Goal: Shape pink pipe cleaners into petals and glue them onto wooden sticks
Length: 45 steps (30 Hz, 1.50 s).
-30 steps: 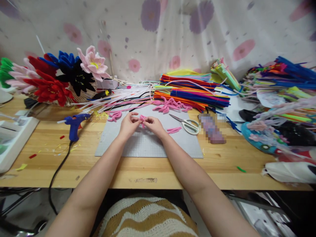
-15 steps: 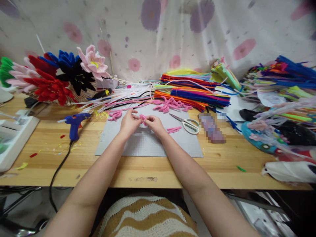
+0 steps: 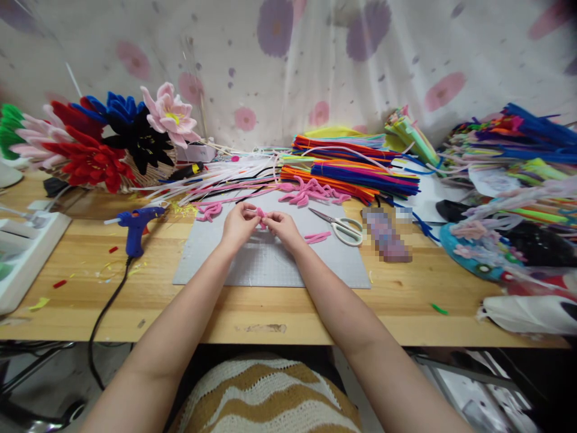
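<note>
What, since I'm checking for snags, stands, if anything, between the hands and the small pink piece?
Nothing visible: the left hand and right hand both pinch the small pink piece. The scissors lie apart, to the right.

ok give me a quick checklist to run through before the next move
1. Pink piece held: ok, between left hand and right hand.
2. Its full shape visible: not ok, the hands partly cover it.
3. Scissors apart from both hands: ok, lying to the right.
4. Short pink strips on the gray mat: ok, near the scissors.
5. Glue gun hot: cannot tell.
</note>
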Tool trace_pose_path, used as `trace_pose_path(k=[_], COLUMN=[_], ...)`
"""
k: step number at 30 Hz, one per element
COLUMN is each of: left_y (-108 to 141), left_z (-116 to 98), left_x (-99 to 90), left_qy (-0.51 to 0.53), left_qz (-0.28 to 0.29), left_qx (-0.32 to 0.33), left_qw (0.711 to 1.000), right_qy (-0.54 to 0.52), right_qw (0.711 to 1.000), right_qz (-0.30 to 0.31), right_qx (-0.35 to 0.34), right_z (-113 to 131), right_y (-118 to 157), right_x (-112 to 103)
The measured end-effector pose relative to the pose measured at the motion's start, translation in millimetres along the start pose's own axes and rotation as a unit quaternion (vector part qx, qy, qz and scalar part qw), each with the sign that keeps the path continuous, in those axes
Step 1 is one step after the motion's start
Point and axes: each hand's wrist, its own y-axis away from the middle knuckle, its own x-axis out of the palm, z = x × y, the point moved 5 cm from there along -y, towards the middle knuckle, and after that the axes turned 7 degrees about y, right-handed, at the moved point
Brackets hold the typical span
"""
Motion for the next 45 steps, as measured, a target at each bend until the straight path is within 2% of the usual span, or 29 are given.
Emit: trace_pose_path(k=[3,6,9,14,18,22,29,32,36,40,43,45], left_y=[-1,0,1,1,0,2,7,6,2,-1,-3,-4], left_z=[1,-3,-7,-5,-3,-7,-14,-12,-6,-3,-1,-1], left_x=[-2.6,-5.7,-7.1,-6.1,-5.4,-5.9,-6.2,-5.2,-1.2,-6.1,-10.9,-12.4], left_qy=[-0.026,-0.108,-0.165,-0.147,-0.135,-0.175,-0.224,-0.168,0.016,0.106,0.136,0.156], left_qz=[-0.02,-0.046,-0.056,-0.043,-0.045,-0.059,-0.066,-0.052,-0.002,-0.021,-0.035,-0.035], left_qx=[0.008,0.044,0.069,0.066,0.057,0.054,0.067,0.063,0.012,-0.035,-0.056,-0.058], left_qw=[0.999,0.992,0.982,0.986,0.988,0.981,0.97,0.982,1.0,0.994,0.989,0.985], right_qy=[0.015,0.023,0.031,0.027,0.036,0.083,0.089,0.073,0.024,-0.008,0.012,0.039], right_qw=[1.0,0.998,0.998,0.999,0.998,0.993,0.993,0.995,0.999,1.0,0.997,0.994], right_qz=[-0.012,-0.043,-0.035,-0.004,-0.026,-0.056,-0.058,-0.045,-0.005,0.025,0.07,0.073], right_qx=[-0.016,-0.032,-0.03,-0.027,-0.04,-0.056,-0.048,-0.051,-0.039,-0.007,-0.039,-0.078], right_z=[1,1,1,1,4,8,5,5,4,3,7,11], right_y=[0,-1,-1,0,0,1,0,0,1,2,4,6], right_x=[-1,-3,-3,0,-1,-3,-3,-2,0,-1,3,4])
